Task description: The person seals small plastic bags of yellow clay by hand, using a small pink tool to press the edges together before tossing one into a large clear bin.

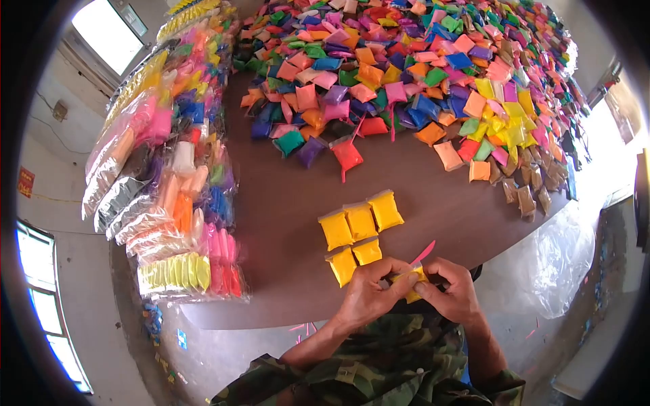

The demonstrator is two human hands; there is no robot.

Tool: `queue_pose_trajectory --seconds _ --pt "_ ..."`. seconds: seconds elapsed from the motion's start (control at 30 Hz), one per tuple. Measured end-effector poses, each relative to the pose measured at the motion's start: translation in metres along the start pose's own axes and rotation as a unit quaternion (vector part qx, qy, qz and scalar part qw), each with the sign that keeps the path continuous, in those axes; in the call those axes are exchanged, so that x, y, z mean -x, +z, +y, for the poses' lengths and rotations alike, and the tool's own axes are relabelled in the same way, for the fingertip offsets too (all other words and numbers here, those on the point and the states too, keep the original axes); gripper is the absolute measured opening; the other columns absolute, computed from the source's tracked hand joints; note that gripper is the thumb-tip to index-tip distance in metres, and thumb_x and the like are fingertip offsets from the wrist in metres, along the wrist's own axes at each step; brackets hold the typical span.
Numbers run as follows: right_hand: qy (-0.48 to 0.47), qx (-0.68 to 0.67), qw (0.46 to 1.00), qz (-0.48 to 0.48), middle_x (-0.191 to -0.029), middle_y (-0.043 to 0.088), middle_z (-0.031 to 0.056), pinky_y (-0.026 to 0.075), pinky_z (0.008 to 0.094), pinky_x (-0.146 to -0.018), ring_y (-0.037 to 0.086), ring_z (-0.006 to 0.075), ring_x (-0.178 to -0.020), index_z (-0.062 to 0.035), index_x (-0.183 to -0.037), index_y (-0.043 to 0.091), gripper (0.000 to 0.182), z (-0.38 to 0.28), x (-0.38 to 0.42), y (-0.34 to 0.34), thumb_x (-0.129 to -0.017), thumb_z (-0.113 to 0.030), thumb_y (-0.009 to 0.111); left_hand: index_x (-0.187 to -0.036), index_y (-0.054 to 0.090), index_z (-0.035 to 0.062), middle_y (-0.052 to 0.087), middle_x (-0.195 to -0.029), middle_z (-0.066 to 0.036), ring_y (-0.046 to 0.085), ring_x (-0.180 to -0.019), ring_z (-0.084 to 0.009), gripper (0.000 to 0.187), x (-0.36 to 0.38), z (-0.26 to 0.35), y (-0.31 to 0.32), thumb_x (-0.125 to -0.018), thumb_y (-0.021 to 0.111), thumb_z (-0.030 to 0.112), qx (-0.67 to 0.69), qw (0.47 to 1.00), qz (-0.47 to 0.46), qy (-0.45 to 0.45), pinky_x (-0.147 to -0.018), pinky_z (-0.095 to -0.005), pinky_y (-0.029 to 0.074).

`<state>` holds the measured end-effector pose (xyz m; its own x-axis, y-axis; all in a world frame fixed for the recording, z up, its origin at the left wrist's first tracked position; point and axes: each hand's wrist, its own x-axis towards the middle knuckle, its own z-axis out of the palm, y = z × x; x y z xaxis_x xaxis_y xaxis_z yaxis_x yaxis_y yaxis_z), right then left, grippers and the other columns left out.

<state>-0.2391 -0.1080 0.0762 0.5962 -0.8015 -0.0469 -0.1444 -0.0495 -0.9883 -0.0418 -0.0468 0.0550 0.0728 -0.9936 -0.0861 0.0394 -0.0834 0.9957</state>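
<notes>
At the table's near edge, my left hand [372, 292] and my right hand [452, 291] pinch a small yellow packet [414, 296] between thumbs and fingers, in front of my camouflage clothing. A pink knife-shaped plastic strip [425, 251] sticks up between the hands, just above the packet; its lower end is hidden by the fingers. Right beyond my left hand, several filled yellow packets [360, 222] lie flat in two short rows. The closest of them, a yellow packet [343, 266], is beside my left knuckles.
A big heap of small coloured packets [379, 74] covers the table's far side. Along the left edge, clear bags of sorted packets [183, 196] are stacked in rows. A red packet [347, 155] lies at the heap's front on the brown table [284, 203]. Clear plastic sheeting [558, 264] hangs at right.
</notes>
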Motion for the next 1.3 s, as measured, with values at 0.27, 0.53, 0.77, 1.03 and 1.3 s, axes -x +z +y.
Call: queue_pose_trajectory --seconds 0.27,0.53,0.77,1.03,1.3 --pt "0.036 -0.067 0.997 0.024 -0.098 0.068 0.0028 0.051 0.0215 -0.073 0.060 0.0050 -0.084 0.0045 -0.113 0.068 0.018 0.007 0.005 0.012 -0.102 -0.009 0.072 -0.111 0.074 -0.0006 0.074 -0.091 -0.002 0.062 -0.079 -0.0058 0.025 0.006 0.002 -0.006 -0.097 0.081 0.019 -0.026 0.999 0.023 0.014 -0.071 -0.0228 0.051" --pt "0.021 -0.135 0.987 0.081 -0.097 0.067 0.0023 0.050 0.0205 -0.072 0.060 0.0043 -0.084 0.0050 -0.113 0.068 0.019 0.017 0.013 0.025 -0.102 -0.010 0.071 -0.117 0.071 -0.0009 0.074 -0.097 -0.002 0.068 -0.089 -0.0067 0.028 0.015 -0.006 -0.006 -0.100 0.079 0.021 0.052 0.998 -0.009 -0.019 -0.078 -0.0229 0.054" --pt "0.033 -0.168 0.981 0.092 -0.097 0.070 0.0032 0.050 0.0190 -0.070 0.063 0.0037 -0.082 0.0067 -0.114 0.069 0.020 0.025 0.022 0.031 -0.101 -0.008 0.073 -0.117 0.071 -0.0011 0.075 -0.100 -0.003 0.069 -0.090 -0.0081 0.030 0.024 -0.014 -0.005 -0.099 0.080 0.021 0.024 1.000 0.004 -0.009 -0.082 -0.0245 0.055" --pt "0.030 -0.191 0.970 0.148 -0.096 0.071 0.0030 0.053 0.0196 -0.071 0.065 0.0044 -0.080 0.0051 -0.115 0.069 0.020 0.030 0.025 0.045 -0.100 -0.007 0.073 -0.120 0.068 -0.0025 0.075 -0.102 -0.006 0.071 -0.092 -0.0106 0.032 0.027 -0.007 0.003 -0.096 0.082 0.014 0.066 0.997 0.011 -0.027 -0.086 -0.0278 0.058" --pt "0.046 -0.221 0.965 0.134 -0.099 0.070 0.0039 0.054 0.0238 -0.081 0.066 0.0076 -0.090 0.0059 -0.121 0.065 0.024 0.031 0.031 0.048 -0.101 -0.007 0.070 -0.112 0.071 -0.0015 0.074 -0.090 -0.007 0.070 -0.084 -0.0099 0.023 0.026 -0.011 0.000 -0.096 0.081 0.012 -0.102 0.994 0.003 0.028 -0.074 -0.0276 0.057"
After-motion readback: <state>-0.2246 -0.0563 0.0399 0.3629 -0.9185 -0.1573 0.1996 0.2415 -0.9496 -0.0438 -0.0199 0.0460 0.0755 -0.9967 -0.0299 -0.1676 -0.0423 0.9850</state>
